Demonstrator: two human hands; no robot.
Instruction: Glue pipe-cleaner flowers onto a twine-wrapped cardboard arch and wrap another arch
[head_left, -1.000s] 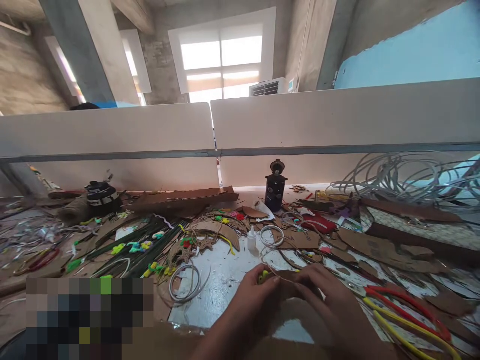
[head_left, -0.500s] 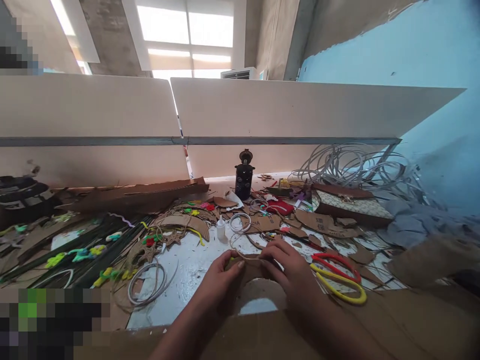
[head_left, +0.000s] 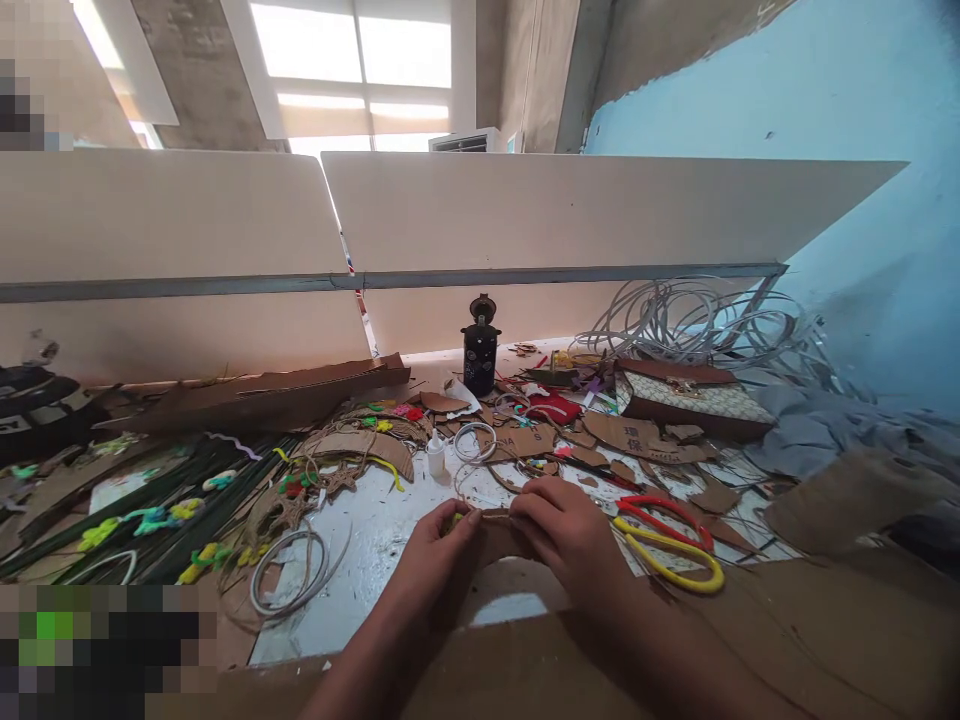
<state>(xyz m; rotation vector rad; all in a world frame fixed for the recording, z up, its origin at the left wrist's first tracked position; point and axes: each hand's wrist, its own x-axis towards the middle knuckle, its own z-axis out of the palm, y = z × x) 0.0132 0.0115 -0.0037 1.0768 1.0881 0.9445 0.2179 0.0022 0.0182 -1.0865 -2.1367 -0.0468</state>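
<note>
My left hand [head_left: 435,555] and my right hand [head_left: 566,535] meet low in the middle of the view, both pinched closed on a small brown cardboard piece [head_left: 496,525] wound with thin twine. A yellow-green bit [head_left: 455,519] shows at my left fingertips. Loose twine [head_left: 480,478] loops up from the piece over the white table [head_left: 390,545]. A small white glue bottle [head_left: 436,456] stands just beyond my left hand, next to a white wire ring [head_left: 474,441].
Red and yellow tube loops [head_left: 667,545] lie right of my right hand. A black bottle [head_left: 480,357] stands at the back by the white dividers [head_left: 525,215]. Cardboard scraps, green stems [head_left: 180,500], white wire coils [head_left: 289,580], a patterned bag [head_left: 694,400] and tangled grey cable [head_left: 705,320] crowd the table.
The view has swung right, so the table's right end and the blue wall now show. Both hands stay pinched together on the cardboard piece, sliding left in view.
</note>
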